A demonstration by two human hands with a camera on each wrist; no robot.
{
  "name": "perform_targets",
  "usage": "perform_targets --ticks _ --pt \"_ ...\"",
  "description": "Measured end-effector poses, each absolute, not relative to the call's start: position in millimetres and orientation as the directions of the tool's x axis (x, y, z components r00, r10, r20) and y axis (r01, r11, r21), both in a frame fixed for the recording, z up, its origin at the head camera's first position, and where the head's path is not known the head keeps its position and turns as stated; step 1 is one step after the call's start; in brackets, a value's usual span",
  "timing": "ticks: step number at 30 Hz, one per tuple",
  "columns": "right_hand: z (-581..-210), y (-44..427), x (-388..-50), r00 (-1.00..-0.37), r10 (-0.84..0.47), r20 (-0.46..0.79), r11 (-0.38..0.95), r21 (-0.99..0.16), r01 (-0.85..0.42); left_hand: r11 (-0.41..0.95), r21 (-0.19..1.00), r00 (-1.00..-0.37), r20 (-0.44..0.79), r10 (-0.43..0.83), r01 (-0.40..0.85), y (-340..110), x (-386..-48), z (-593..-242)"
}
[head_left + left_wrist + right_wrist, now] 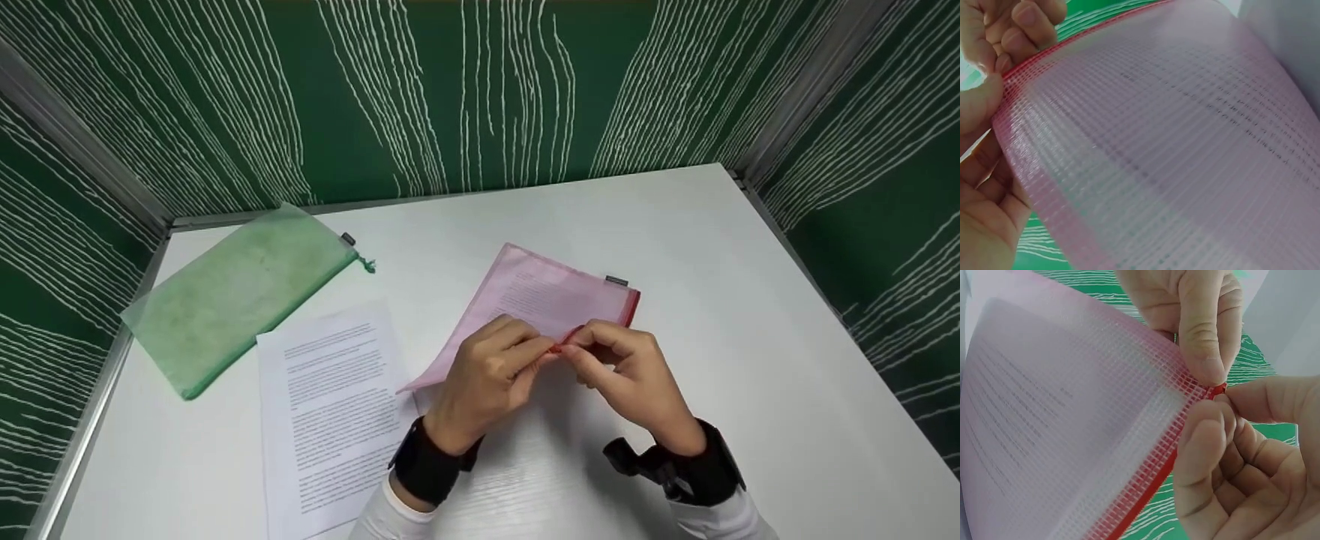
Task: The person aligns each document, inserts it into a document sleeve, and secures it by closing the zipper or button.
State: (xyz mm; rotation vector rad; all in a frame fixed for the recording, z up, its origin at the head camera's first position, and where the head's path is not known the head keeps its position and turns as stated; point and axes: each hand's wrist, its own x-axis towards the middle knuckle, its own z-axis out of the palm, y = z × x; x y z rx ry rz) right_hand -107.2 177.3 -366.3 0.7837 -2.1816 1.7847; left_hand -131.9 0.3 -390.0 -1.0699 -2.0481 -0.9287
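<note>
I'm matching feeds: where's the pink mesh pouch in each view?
Head: pink mesh pouch just right of centre, partly covered by the left hand and right hand.
Left wrist: fills most of the picture, top to bottom.
Right wrist: left side through the middle.
Shared landmark: its red edge, on the pouch's right in head, upper left in left wrist, lower middle in right wrist.

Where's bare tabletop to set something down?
Widest: the table between the right hand and right edge; another between the pink pouch and far edge. Crowded: left, with green pouch and printed paper; centre, where the left hand grips the pink pouch.
</note>
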Motion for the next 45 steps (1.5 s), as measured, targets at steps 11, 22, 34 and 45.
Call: perform_targets --ticks 11,22,34,45 --pt "-391 193 -119 -0.899 -0.246 0.362 0.109 -0.911 -0.397 0.419 0.245 -0.411 0.833 0.370 0.874 0 -133 -388" --pt "-389 193 -120 -0.898 -0.232 0.374 0.107 -0.908 -0.406 0.385 0.267 -0.421 0.811 0.405 0.884 -3 -133 -388" --pt "-393 196 -125 -0.916 -0.206 0.343 0.108 -0.923 -0.370 0.372 0.271 -0.412 0.826 0.384 0.888 -5 -131 -383" --pt "-391 196 -125 -0.879 -0.220 0.422 0.141 -0.878 -0.457 0.370 0.347 -0.476 0.806 0.352 0.862 -3 -131 -385"
